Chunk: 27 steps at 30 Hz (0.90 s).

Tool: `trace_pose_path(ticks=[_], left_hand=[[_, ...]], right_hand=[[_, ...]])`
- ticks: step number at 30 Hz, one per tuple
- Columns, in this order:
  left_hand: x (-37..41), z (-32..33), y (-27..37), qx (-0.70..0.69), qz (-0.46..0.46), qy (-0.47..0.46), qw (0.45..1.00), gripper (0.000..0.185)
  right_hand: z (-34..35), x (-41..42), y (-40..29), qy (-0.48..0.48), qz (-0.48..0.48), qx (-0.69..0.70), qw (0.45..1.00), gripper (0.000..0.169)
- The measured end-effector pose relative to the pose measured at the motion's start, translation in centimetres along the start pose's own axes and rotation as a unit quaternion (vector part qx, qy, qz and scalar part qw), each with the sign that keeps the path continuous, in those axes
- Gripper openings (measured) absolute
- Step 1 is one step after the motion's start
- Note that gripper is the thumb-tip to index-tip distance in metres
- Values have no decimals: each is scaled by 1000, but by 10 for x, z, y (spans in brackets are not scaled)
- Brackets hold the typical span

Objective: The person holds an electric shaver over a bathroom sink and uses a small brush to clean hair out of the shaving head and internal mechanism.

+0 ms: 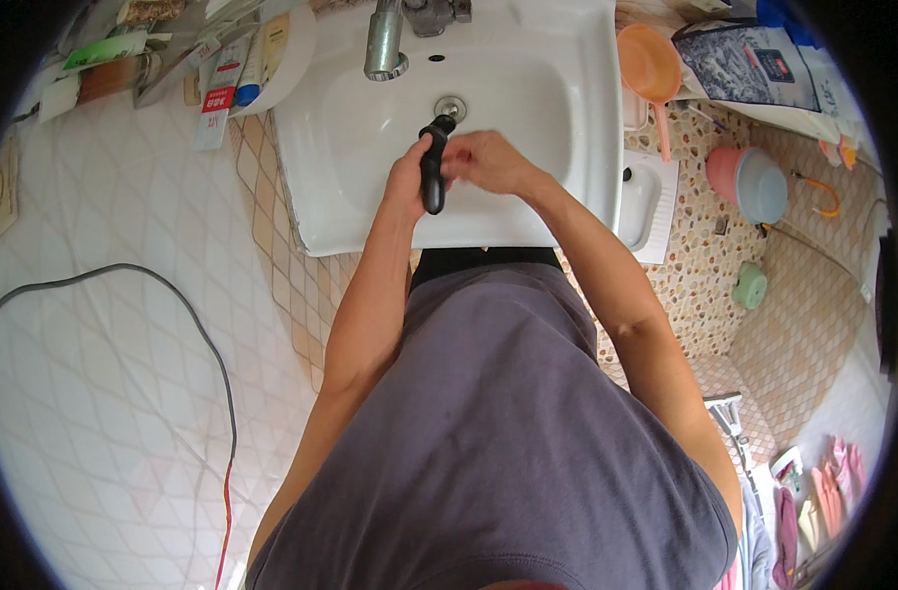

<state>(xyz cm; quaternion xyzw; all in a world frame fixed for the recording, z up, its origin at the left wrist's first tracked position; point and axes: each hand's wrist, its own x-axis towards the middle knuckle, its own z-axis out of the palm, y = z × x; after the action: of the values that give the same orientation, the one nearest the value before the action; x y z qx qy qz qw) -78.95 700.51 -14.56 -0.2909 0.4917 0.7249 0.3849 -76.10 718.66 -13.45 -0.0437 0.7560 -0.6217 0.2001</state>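
My left hand holds a black handheld device, shaped like an electric shaver, over the white washbasin. Its upper end points at the metal drain. Close against the device's right side is my right hand, fingers curled and slightly blurred. Whether those fingers touch the device or pinch something small cannot be made out. Above the far part of the bowl hangs the metal faucet.
Toiletry tubes stand in a white holder left of the basin. On the right are an orange dipper, a squat toilet, and a pink bucket with a blue basin. A dark cable runs along the left wall.
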Motion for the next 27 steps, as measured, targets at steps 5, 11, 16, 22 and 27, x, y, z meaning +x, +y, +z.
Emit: trace_pose_path(ticks=[5,11,16,22,27], left_hand=[[-15,6,3,13,-11,40,999,43],[-9,-3,1,-25,-50,-48,997,49],[-7,-12,0,-29,-24,-16,999,46],[-8,-12,-2,-126,-45,-45,990,40],[-12,-10,-2,-159,-53,-93,981,39]], right_hand=[[-12,6,-25,147,69,-40,986,20],[-5,12,5,230,-44,-259,937,16],[-18,1,-27,-71,127,151,978,17],[-21,20,-4,278,23,-173,945,18],[-9,0,-24,47,15,-20,999,17]])
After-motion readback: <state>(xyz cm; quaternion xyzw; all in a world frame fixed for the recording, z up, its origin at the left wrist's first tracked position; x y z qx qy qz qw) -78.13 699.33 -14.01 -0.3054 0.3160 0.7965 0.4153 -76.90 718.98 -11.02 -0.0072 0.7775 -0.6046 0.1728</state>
